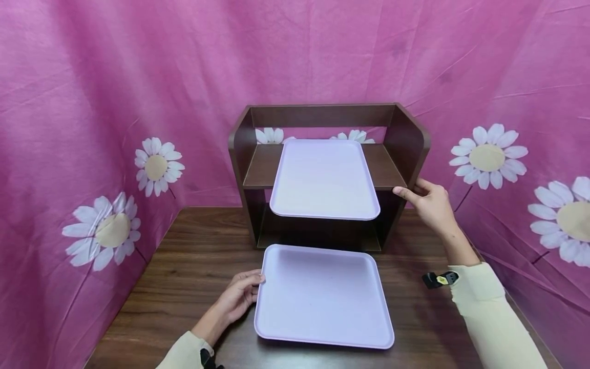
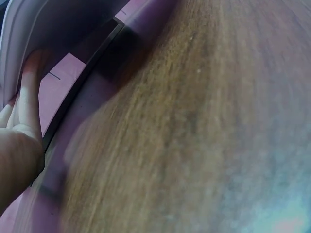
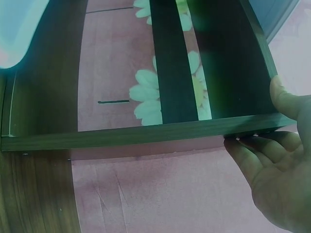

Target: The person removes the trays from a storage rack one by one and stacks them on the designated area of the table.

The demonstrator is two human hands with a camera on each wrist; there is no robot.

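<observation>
Above the wooden table (image 1: pixel 198 241), in front of the brown shelf (image 1: pixel 407 143), the left hand (image 1: pixel 239 294) holds the lower tray (image 1: pixel 322 297) by its left edge, with fingers beneath. The right hand (image 1: pixel 433 205) grips the shelf's right side, the thumb at its front edge. The upper tray (image 1: pixel 324 179) lies on the upper board, its front part reaching past it.

Head view looks down; close wrist views share the shelf (image 1: pixel 406 143) (right) and tabletop (image 1: pixel 193 271) (left).
</observation>
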